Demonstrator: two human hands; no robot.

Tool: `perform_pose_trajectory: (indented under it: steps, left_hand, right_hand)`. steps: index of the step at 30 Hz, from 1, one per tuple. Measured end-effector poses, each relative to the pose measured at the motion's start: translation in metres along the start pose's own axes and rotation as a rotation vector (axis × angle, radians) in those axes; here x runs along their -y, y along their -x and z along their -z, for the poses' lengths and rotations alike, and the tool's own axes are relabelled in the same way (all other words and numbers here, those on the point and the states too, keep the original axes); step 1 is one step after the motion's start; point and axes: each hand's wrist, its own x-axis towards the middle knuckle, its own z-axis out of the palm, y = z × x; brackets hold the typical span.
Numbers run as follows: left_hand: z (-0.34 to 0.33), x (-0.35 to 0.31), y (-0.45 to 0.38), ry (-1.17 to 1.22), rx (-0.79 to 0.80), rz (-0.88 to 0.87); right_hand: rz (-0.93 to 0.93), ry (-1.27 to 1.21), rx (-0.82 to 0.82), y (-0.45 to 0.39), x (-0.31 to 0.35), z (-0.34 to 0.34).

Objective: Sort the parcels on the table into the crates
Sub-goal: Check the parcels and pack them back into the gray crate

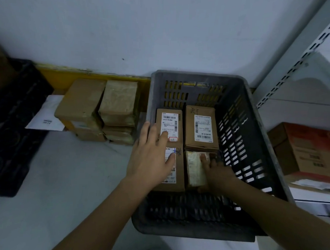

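- The gray crate (pixel 253 139) sits on the white table (pixel 68 187), and four boxes lie inside it.
- The left hand (pixel 150 152) is flat with fingers spread loose, resting on two brown boxes (pixel 178 168) in the crate.
- The right hand (pixel 217 170) grips the pale wrapped box (pixel 193 169), low in the crate.
- More boxes (pixel 97 109) are stacked on the table, left of the crate.
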Motion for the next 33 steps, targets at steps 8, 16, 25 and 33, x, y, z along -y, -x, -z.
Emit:
perform_pose_trajectory:
  steps: [8, 16, 25, 33]
  left_hand:
    - [0.015, 0.023, 0.007, 0.155, -0.073, 0.089]
    - [0.037, 0.111, 0.007, -0.009, -0.078, 0.232]
    - [0.052, 0.225, 0.011, -0.131, -0.015, 0.216]
    - [0.044, 0.279, -0.015, -0.177, 0.046, 0.134]
  right_hand:
    - [-0.053, -0.135, -0.347, 0.020, -0.001, 0.049]
    - [-0.071, -0.349, -0.768, 0.059, 0.063, 0.143]
    - [-0.007, -0.437, -0.798, 0.037, 0.227, 0.210]
    - [-0.217, -0.525, -0.533, -0.012, 0.281, 0.233]
